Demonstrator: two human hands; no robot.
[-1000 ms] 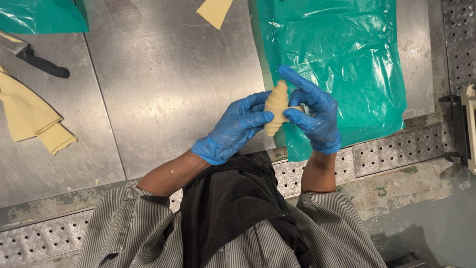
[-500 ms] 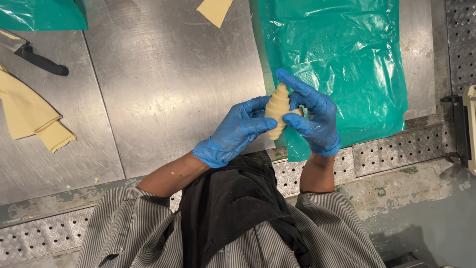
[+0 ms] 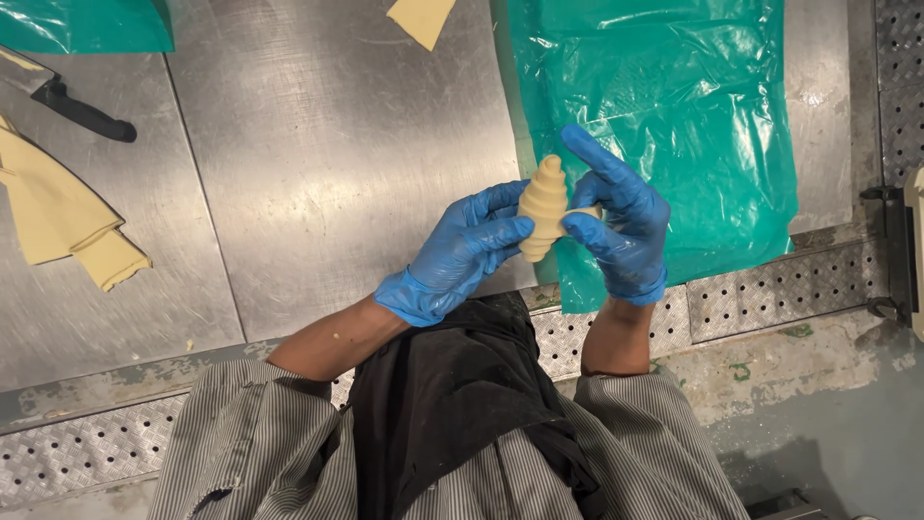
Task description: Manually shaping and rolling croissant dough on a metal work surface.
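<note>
Head view. We note both hands in blue gloves, raised above the near edge of the steel table (image 3: pixel 318 173). The left hand (image 3: pixel 457 255) comes in from the lower left with forearm bare, fingers curled around the lower part of a rolled piece of pale dough (image 3: pixel 544 204). The right hand (image 3: pixel 621 231) stands opposite, index finger extended upward, thumb and remaining fingers pinching a thin tail of dough that sticks out from the roll's right side. Both grips are narrow and closed on the dough, which is held upright in the air between the two hands, clear of the table.

Surface: we record brushed stainless steel in joined panels, with a perforated metal strip (image 3: pixel 770 289) along the near edge and worn grey flooring below. A sheet of green plastic film (image 3: pixel 693 116) lies on the right part of the table, behind the right hand; a second green sheet (image 3: pixel 77 24) shows at the top left corner.

Count: one rolled dough piece in hand; one folded strip of flat dough (image 3: pixel 58 217) at the left; one cut dough piece (image 3: pixel 422 17) at the top edge; one black-handled knife (image 3: pixel 67 101); two green sheets.
</note>
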